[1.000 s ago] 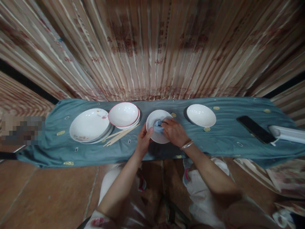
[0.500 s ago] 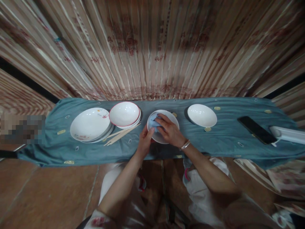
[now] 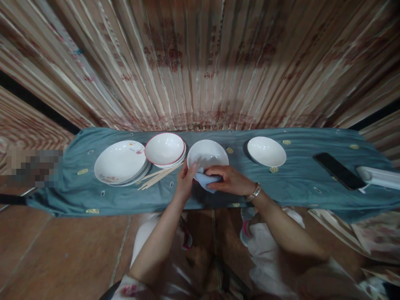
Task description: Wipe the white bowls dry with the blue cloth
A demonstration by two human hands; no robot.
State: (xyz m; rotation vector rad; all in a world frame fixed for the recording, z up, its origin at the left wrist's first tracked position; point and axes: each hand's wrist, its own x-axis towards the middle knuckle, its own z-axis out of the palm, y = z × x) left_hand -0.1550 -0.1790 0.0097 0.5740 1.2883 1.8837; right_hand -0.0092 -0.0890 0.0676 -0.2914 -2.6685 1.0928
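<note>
My left hand [image 3: 184, 182] grips the near left rim of a white bowl [image 3: 208, 154] that is tilted toward me above the blue-green cloth [image 3: 290, 183]. My right hand [image 3: 229, 180] holds a light blue rag [image 3: 204, 181] against the bowl's near edge. A bracelet sits on my right wrist. Left of the bowl stand a stack of red-rimmed bowls [image 3: 164, 148] and a stack of flowered plates [image 3: 120, 162]. Wooden chopsticks [image 3: 156, 178] lie in front of those stacks.
Another white bowl [image 3: 266, 151] stands on the cloth to the right. A black phone [image 3: 336, 170] and a white tray [image 3: 379, 177] lie at the far right. A patterned bamboo-like wall rises behind the table. Brown floor tiles and my knees are below.
My right hand drew the rag from inside the bowl down to its near rim. The bowl's inside now shows bare, and the bowl has tilted up a little.
</note>
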